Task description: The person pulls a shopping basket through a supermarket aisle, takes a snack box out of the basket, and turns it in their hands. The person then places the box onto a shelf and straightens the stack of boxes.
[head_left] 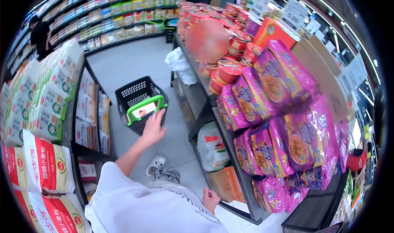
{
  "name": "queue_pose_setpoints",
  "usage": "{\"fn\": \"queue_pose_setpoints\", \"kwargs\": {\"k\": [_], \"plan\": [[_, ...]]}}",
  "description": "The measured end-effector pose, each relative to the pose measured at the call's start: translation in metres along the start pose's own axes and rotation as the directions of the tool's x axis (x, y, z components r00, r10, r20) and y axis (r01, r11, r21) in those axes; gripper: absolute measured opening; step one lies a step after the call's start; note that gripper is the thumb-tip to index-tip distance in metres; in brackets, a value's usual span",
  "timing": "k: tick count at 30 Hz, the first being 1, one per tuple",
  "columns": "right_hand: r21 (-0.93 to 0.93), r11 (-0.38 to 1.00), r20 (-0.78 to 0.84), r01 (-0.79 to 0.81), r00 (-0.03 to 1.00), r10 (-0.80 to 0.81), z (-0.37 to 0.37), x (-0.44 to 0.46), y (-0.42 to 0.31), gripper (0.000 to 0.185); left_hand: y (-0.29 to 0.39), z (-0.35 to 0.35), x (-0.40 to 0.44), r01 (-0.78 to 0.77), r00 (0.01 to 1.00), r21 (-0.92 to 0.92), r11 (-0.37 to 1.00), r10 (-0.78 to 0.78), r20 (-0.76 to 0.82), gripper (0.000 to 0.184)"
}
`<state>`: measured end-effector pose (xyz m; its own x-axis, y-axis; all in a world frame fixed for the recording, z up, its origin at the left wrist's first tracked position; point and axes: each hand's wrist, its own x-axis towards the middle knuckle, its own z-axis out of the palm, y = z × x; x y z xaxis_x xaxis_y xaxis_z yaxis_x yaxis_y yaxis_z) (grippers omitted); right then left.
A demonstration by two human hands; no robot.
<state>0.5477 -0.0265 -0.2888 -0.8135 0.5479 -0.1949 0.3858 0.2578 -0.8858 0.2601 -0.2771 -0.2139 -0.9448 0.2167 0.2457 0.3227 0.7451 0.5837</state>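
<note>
A black shopping basket [134, 90] with a bright green handle [154, 98] stands on the floor in the aisle ahead of me. A card with a picture [146, 110] sits inside the handle's frame. My left hand [153, 127] reaches out over the near side of the basket, fingers stretched toward the handle; whether they touch it I cannot tell. Low at my right side, next to the shelf edge, my right hand [210, 199] hangs with its fingers curled in and nothing visible in them.
Purple noodle packs [266, 151] and red instant noodle tubs [230, 71] are piled on the display table at right. Flour bags [49, 163] and white paper packs [51, 105] line the left. A white plastic bag [180, 66] hangs by the table. Another person [41, 38] stands far left.
</note>
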Motion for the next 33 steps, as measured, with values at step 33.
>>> {"fn": "queue_pose_setpoints", "kwargs": {"k": [33], "plan": [[-0.129,0.870,0.442,-0.475,0.758,0.479,0.233,-0.039,0.152,0.062,-0.164,0.000,0.016,0.181,0.777,0.195,0.964,-0.262,0.573,0.047]]}}
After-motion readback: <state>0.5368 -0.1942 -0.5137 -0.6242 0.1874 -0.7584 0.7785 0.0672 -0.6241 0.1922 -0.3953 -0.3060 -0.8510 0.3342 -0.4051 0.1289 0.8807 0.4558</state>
